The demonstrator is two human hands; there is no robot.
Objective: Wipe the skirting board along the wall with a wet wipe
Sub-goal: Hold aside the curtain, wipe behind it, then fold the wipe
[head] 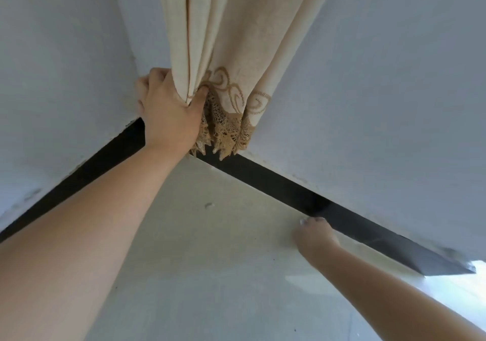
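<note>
A black skirting board runs along the foot of both white walls and meets in the corner behind a cream curtain. My left hand is shut on the curtain's lower folds, holding them bunched above the corner. My right hand is down at the floor, pressed against the skirting board on the right wall. Its fingers are curled, and a small bit of white wet wipe shows at the fingertips; the rest of the wipe is hidden under the hand.
The curtain ends in a golden lace hem that hangs just above the skirting board. The floor is pale tile with a small speck on it. Bright light falls on the floor at the far right.
</note>
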